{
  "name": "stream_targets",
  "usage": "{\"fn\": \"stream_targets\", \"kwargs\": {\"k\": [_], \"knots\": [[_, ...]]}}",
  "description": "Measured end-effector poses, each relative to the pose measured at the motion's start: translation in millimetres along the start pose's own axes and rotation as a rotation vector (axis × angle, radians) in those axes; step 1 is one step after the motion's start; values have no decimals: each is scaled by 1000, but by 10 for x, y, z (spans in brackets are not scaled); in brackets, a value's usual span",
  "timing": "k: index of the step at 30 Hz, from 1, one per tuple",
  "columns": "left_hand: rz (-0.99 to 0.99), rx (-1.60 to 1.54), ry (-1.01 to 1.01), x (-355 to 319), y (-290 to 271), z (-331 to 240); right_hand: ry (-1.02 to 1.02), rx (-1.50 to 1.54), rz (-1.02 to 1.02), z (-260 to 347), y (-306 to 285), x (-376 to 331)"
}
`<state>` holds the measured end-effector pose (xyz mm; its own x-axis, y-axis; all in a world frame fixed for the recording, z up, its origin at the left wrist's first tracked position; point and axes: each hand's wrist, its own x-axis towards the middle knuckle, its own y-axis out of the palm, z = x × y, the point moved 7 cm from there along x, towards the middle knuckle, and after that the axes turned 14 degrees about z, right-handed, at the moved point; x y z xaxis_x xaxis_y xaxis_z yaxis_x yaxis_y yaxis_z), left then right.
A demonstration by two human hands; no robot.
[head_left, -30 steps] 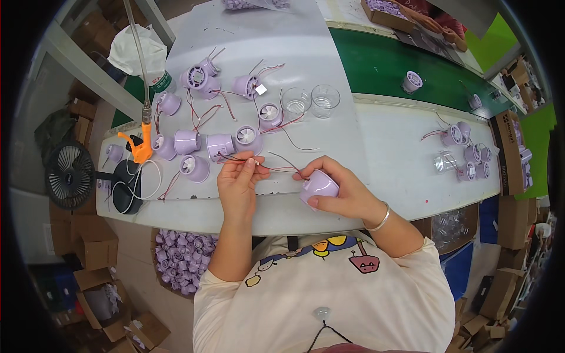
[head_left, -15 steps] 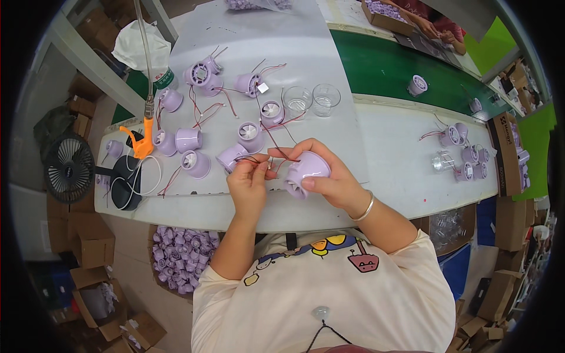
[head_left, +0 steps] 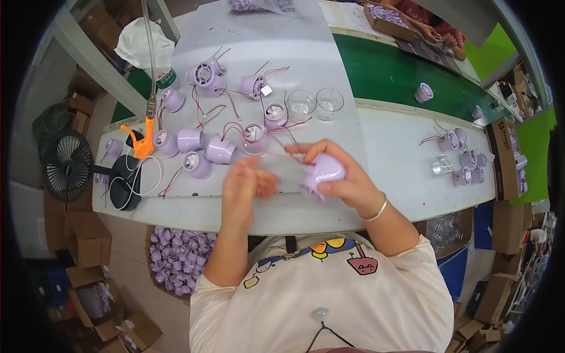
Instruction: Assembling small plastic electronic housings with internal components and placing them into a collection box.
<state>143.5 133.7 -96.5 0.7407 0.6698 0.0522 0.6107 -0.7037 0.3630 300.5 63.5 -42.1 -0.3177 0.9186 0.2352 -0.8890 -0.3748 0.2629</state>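
My right hand (head_left: 347,182) is closed around a lilac plastic fan housing (head_left: 325,172), holding it tilted above the table's near edge. Thin wires run from that housing toward the left, partly blurred. To its left, my left hand (head_left: 248,183) is smeared by motion, apart from the housing; whether its fingers hold anything does not show. Just beyond the left hand stands another lilac housing (head_left: 221,150) with red wires. Behind it is a housing with a white fan (head_left: 255,134) inside, and a similar fan housing (head_left: 198,165) lies to the left.
Two clear cups (head_left: 302,105) stand farther back. An orange air gun (head_left: 140,141) hangs at left near a black fan (head_left: 69,166). A green conveyor belt (head_left: 382,70) crosses behind. Below the table sits a box of lilac parts (head_left: 181,259). A co-worker's hands (head_left: 441,40) show at far right.
My left hand has drawn away from the wires it pinched, and the housing beside it now shows fully. My right hand has shifted slightly right with its housing, which is turned.
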Motion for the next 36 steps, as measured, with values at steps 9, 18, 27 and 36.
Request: {"fn": "stream_targets", "kwargs": {"k": [9, 18, 27, 36], "knots": [[407, -492, -183, 76, 448, 75, 482, -344, 222, -132, 148, -399], [321, -136, -87, 470, 802, -185, 208, 89, -133, -81, -29, -431], [327, 84, -82, 669, 1072, -198, -34, -8, -453, 165, -234, -545], [-192, 1369, 134, 1288, 514, -393, -86, -870, -679, 472, -470, -873]]}}
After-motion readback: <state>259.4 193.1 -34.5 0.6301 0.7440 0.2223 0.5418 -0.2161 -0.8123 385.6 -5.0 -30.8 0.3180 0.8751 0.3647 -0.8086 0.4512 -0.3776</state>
